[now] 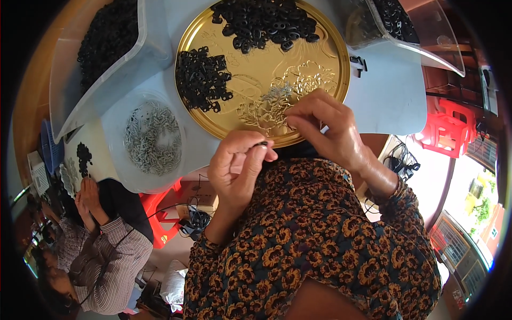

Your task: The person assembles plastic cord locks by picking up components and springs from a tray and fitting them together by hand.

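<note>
My left hand (232,169) pinches a small black plastic piece (263,143) between thumb and forefinger, just in front of the near rim of a round gold tray (253,66). My right hand (328,120) hovers over the tray's near right part, thumb and fingertips pressed together; what they hold, if anything, is too small to make out. Beyond those fingertips lies a little heap of silver screws (279,92). Black oval two-holed pieces (269,24) are piled at the tray's far side. Smaller squarish black pieces (202,77) form a second pile at its left.
Left of the tray stands a clear tub of silver screws (152,137). Clear bins of black parts flank the tray, a left bin (101,109) and a right bin (426,53). Loose black bits (359,65) lie right of the tray. At lower left a co-worker (114,242) sits with hands together.
</note>
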Motion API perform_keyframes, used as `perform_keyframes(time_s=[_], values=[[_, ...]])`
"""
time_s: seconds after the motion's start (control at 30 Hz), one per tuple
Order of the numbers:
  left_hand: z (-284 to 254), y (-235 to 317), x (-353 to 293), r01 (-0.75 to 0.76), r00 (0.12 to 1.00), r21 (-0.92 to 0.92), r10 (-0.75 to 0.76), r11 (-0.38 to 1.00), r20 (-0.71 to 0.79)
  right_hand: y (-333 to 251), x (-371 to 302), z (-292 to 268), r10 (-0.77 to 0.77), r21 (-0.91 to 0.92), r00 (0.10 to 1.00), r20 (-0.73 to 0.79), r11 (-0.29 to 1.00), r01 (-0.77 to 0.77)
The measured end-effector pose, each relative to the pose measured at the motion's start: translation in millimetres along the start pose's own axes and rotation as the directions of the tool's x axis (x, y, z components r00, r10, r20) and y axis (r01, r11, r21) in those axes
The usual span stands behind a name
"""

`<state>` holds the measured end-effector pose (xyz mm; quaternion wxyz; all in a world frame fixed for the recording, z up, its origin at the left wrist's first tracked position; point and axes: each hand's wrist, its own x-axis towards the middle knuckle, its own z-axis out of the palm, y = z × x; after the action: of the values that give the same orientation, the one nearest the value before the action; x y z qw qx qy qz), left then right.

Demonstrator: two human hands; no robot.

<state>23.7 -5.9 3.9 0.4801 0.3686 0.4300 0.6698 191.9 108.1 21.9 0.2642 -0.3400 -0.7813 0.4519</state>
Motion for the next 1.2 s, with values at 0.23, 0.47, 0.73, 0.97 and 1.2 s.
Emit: perform_keyframes(time_s=[0.23, 0.47, 0.73, 0.97, 1.2], values=[[-6, 0, -1, -0.044, 0.990, 0.130, 0.061, 0.991, -0.130, 14, 17, 5, -0.182, -0.428, 0.978, 0.100, 0.880, 0.207], [-13, 0, 0, -0.040, 0.980, 0.133, 0.065, 0.990, -0.189, 10, 25, 18, -0.226, -0.459, 0.965, 0.132, 0.849, 0.262], [-16, -2, 0, -0.027, 0.981, 0.128, 0.051, 0.991, -0.188, 12, 28, 24, -0.190, -0.499, 0.978, 0.084, 0.842, 0.207], [-16, -1, 2, -0.003, 0.985, 0.097, 0.020, 0.995, -0.174, 4, 32, 24, -0.154, -0.484, 0.978, 0.144, 0.851, 0.205], [-21, -2, -1, -0.021, 0.983, 0.104, 0.039, 0.994, -0.177, 1, 37, 8, -0.207, -0.407, 0.977, 0.057, 0.888, 0.212]])
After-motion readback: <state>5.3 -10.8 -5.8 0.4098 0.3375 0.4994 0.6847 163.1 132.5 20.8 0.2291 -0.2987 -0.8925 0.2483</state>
